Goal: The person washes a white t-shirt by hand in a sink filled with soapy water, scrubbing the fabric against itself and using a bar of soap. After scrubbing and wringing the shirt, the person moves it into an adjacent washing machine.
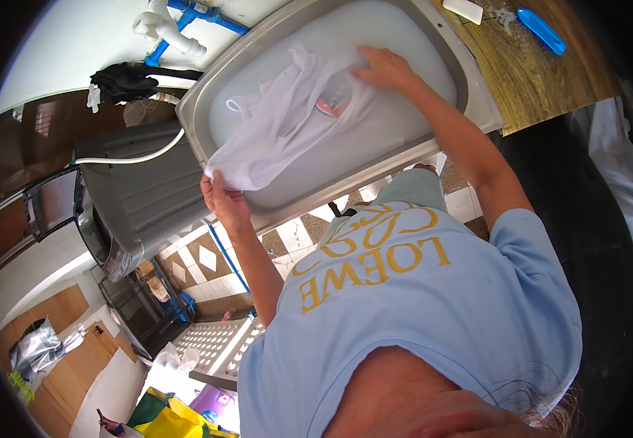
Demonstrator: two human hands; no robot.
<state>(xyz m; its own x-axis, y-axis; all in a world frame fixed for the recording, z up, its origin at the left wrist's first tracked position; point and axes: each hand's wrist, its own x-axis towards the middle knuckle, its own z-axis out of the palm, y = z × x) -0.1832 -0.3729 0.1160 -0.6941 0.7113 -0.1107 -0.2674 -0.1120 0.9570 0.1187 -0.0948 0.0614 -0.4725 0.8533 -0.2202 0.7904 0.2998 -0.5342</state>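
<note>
- A person in a pale blue T-shirt (418, 321) with gold lettering stands at a rectangular grey sink basin (485, 109) filled with cloudy water (396, 25), both bare hands on or near one wet white garment (280, 120).
- Progress, as far as it can be judged: handling of the garment looks under way, not finished. The cloth is soaked and loosely spread, its left end drawn up at the rim, the rest lying in the water. It is neither wrung out nor lifted clear of the basin.
- A small red and dark printed patch (329, 108) shows on the garment, toward its right part. How clean the cloth is cannot be told.
- A blue-handled brush (541, 31) and a white bar, probably soap (464, 9), lie on the wood-patterned counter (542, 84) right of the basin, out of both hands' grasp.
- The left hand (225, 204) is at the basin's near left corner, thumb and fingers pinched on the garment's edge, forearm rising steeply from below.
- The right hand (389, 71) reaches farther, over the right part of the water, at the garment's other end. Its arm slants up and leftward from the shoulder; thumb and forefinger look parted. Whether it grips any cloth cannot be told.
- The two hands are well apart, with the garment stretching between them.
</note>
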